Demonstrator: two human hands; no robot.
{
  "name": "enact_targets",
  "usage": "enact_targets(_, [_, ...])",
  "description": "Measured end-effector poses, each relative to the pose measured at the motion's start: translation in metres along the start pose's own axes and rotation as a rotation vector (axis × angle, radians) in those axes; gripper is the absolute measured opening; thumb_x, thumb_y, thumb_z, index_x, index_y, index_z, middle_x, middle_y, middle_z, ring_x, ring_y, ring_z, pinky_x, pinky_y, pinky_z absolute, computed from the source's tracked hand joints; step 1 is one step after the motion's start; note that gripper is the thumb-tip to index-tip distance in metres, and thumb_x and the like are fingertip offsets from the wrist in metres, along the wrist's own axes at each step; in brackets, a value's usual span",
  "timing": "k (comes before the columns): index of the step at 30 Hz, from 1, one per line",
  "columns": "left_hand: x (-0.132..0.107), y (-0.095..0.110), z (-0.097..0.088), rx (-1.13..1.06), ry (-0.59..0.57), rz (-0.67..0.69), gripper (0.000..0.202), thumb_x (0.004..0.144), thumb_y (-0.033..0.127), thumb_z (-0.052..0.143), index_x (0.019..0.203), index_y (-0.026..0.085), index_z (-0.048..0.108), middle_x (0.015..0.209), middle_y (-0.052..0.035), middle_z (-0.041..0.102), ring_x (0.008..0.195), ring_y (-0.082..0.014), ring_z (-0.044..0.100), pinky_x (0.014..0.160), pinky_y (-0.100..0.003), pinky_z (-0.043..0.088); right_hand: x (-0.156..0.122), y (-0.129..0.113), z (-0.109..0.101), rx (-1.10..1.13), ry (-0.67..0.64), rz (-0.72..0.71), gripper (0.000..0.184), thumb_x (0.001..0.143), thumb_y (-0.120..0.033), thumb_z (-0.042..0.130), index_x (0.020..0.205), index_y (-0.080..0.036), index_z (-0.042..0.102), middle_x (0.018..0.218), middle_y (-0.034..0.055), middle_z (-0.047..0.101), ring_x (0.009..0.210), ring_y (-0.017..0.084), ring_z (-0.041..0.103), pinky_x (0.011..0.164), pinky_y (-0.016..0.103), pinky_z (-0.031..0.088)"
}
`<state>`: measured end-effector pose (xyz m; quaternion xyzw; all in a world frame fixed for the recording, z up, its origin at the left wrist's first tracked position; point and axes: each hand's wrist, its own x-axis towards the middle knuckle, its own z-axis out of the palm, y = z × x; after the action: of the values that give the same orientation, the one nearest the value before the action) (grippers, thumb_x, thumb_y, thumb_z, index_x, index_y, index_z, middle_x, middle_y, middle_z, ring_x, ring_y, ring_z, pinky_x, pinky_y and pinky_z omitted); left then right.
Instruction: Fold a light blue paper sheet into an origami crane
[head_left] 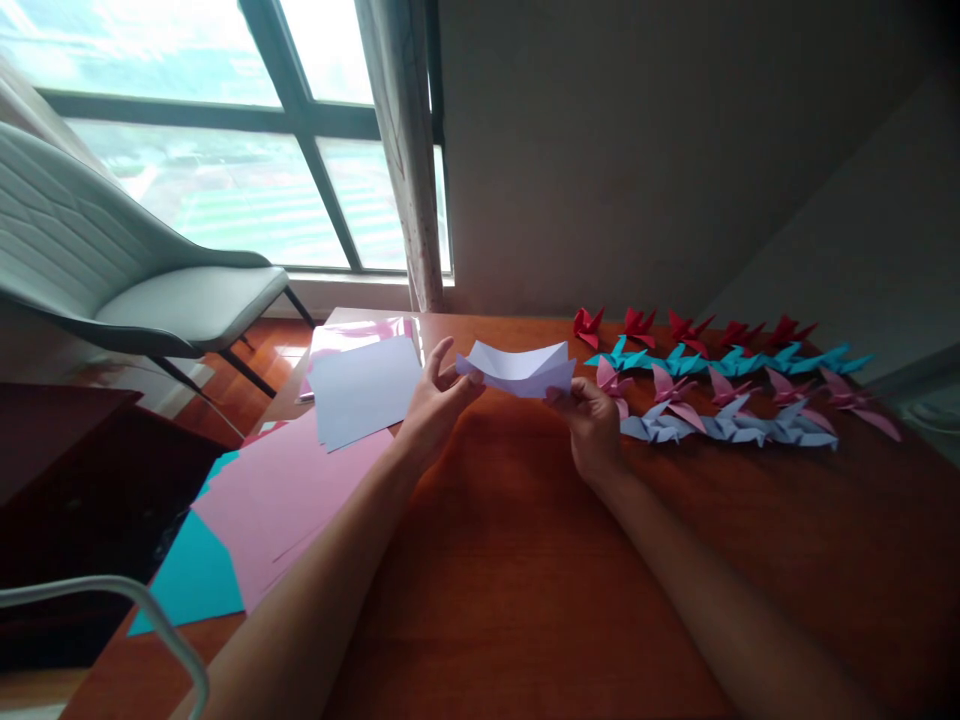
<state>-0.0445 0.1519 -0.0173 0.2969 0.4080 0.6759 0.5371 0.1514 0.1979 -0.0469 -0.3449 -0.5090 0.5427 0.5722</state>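
A pale lavender-white sheet of origami paper (517, 370), partly folded with raised, bent edges, is held above the wooden table. My left hand (437, 405) pinches its left end between thumb and fingers, with one finger raised. At the right end, my right hand (589, 425) grips the paper with the thumb in front. The hidden side of the folds cannot be made out. Just right of my right hand stand a row of white paper cranes (731, 428) and a row of pink paper cranes (720, 390).
Blue paper cranes (720, 360) and red paper cranes (686, 328) line the table's (517, 560) far right. At left lie white sheets (367, 390), pink sheets (292, 490) and blue sheets (195, 575). A grey chair (187, 300) stands beyond, near the window.
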Motion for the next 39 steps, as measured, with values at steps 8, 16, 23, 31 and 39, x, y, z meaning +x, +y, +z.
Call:
enact_targets(8, [-0.0019, 0.0044, 0.0031, 0.007, 0.001, 0.000, 0.070, 0.069, 0.027, 0.085, 0.133, 0.024, 0.056, 0.100, -0.0041, 0.070, 0.091, -0.0159, 0.066, 0.089, -0.033, 0.050, -0.0006, -0.0021, 0.0020, 0.027, -0.024, 0.000, 0.023, 0.070, -0.029, 0.080, 0.079, -0.022, 0.061, 0.074, -0.0039, 0.065, 0.069, 0.013, 0.057, 0.069, 0.027, 0.048])
enact_targets(16, [-0.0003, -0.0021, -0.0006, 0.115, -0.030, 0.007, 0.032, 0.070, 0.029, 0.083, 0.098, 0.018, 0.072, 0.097, -0.0050, 0.074, 0.085, -0.0163, 0.067, 0.083, -0.030, 0.050, 0.0017, -0.0053, 0.0031, 0.152, -0.015, 0.129, 0.043, 0.070, -0.026, 0.078, 0.109, -0.026, 0.060, 0.094, -0.0004, 0.072, 0.085, 0.017, 0.064, 0.076, 0.030, 0.051])
enact_targets(23, [0.0001, -0.0044, -0.0012, 0.175, -0.095, -0.004, 0.026, 0.069, 0.023, 0.081, 0.093, 0.015, 0.074, 0.091, -0.0053, 0.075, 0.086, -0.0182, 0.067, 0.086, -0.030, 0.048, 0.0041, -0.0050, 0.0016, 0.164, -0.032, 0.104, 0.025, 0.076, -0.038, 0.076, 0.097, -0.026, 0.070, 0.099, 0.0000, 0.073, 0.094, 0.019, 0.066, 0.088, 0.034, 0.051])
enact_targets(31, [-0.0013, -0.0031, 0.0001, 0.224, -0.121, -0.034, 0.023, 0.067, 0.021, 0.080, 0.088, 0.015, 0.074, 0.088, -0.0048, 0.074, 0.082, -0.0184, 0.065, 0.080, -0.029, 0.049, 0.0030, 0.0001, 0.0011, 0.064, 0.084, 0.124, 0.028, 0.070, -0.045, 0.081, 0.083, -0.023, 0.072, 0.076, -0.0018, 0.069, 0.071, 0.016, 0.062, 0.070, 0.030, 0.051])
enact_targets(39, [-0.0027, -0.0046, 0.0003, 0.280, -0.046, -0.017, 0.029, 0.075, 0.045, 0.077, 0.078, 0.017, 0.072, 0.074, -0.0016, 0.068, 0.066, -0.0140, 0.058, 0.063, -0.025, 0.044, 0.0026, 0.0017, 0.0016, -0.053, 0.107, 0.062, 0.025, 0.070, -0.045, 0.081, 0.073, -0.022, 0.071, 0.070, -0.0020, 0.066, 0.066, 0.015, 0.058, 0.064, 0.030, 0.049])
